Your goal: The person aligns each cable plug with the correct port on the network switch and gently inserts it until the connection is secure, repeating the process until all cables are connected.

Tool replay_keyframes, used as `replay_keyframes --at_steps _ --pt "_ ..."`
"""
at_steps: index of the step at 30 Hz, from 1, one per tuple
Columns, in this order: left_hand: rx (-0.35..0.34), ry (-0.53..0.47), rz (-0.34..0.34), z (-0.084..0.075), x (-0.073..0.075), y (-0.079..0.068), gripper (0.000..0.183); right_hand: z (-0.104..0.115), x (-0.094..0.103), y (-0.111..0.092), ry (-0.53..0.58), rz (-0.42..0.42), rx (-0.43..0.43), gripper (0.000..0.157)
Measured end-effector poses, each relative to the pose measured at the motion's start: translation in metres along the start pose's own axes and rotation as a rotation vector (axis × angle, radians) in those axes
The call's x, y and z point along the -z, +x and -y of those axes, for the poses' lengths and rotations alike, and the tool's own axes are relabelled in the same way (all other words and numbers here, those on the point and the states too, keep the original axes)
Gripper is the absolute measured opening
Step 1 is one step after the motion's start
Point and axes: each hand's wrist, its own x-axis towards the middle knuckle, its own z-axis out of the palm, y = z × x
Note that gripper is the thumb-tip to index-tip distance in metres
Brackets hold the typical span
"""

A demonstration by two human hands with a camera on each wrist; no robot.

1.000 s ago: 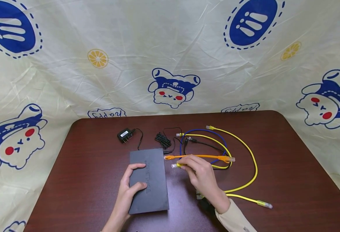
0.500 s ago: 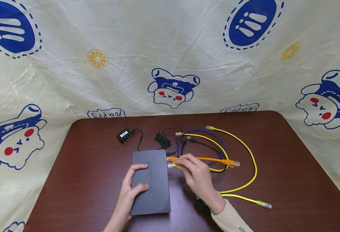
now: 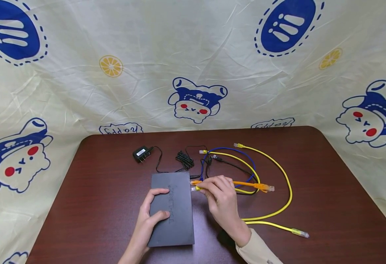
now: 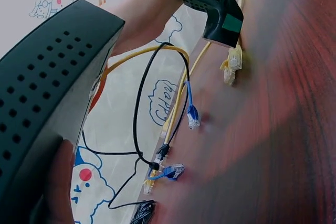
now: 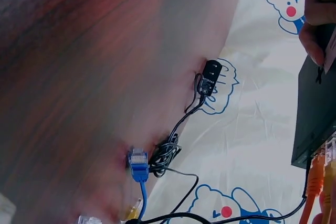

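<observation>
My left hand (image 3: 147, 222) grips a dark grey network switch (image 3: 179, 229) with raised lettering, held above the table. Its thumb and a finger lie on the top face; the other fingers are hidden behind it. The vented side (image 4: 47, 82) fills the left of the left wrist view. On the port side, my right hand (image 3: 222, 201) pinches the yellow network cable plug (image 3: 194, 189), whose clear tip meets the switch's edge; how deep it sits cannot be told. Just beyond, an orange cable (image 3: 250, 184) runs from a port, its plug (image 5: 316, 174) beside the yellow one.
Behind the switch lie a black power adapter (image 3: 142, 154) and its bundled cord (image 3: 184, 160). Blue (image 3: 253, 165) and black cables tangle to the right. Another yellow cable (image 3: 290, 183) curves across the brown table (image 3: 97, 205). A patterned cloth (image 3: 147, 99) hangs behind.
My right hand has brought the yellow plug leftward up to the switch's port edge. The switch has shifted slightly right and nearer, the orange cable moving with it.
</observation>
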Motion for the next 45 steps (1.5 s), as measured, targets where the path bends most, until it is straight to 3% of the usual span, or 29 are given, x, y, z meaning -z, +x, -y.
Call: replay_keyframes --at_steps 3,8,12,19,28,31,33,36,45 --pt "0.005 -0.002 0.008 0.0007 -0.0003 -0.0007 0.053 0.0007 -0.0003 -0.0006 0.008 0.02 -0.01 0.005" --pt "0.006 -0.001 0.016 0.0001 -0.0008 -0.0007 0.052 0.0007 0.0002 -0.0006 0.017 0.059 -0.014 0.014" --pt "0.002 0.027 0.009 -0.0014 -0.0006 -0.0003 0.052 -0.0002 0.0007 0.0001 0.03 0.074 -0.002 0.007" --pt "0.015 0.069 0.006 -0.0022 0.0006 -0.001 0.052 -0.0005 0.0004 -0.0012 0.064 0.07 0.031 0.022" --pt "0.005 0.124 -0.006 0.0001 0.0024 -0.0021 0.053 0.0015 -0.0033 -0.0019 0.1 0.052 0.062 0.018" --pt "-0.001 0.144 -0.013 0.0004 0.0027 -0.0017 0.053 0.0019 -0.0037 -0.0021 0.103 0.06 0.053 0.005" --pt "-0.009 0.15 -0.013 -0.0001 0.003 -0.0011 0.053 0.0018 -0.0035 -0.0025 0.106 0.075 0.042 0.01" --pt "-0.013 0.14 -0.013 -0.0009 0.004 -0.0008 0.052 0.0017 -0.0033 -0.0025 0.119 0.096 0.033 0.02" --pt "0.03 0.054 -0.009 0.0017 0.0034 -0.003 0.052 0.0005 -0.0022 -0.0055 0.118 0.176 -0.011 0.016"
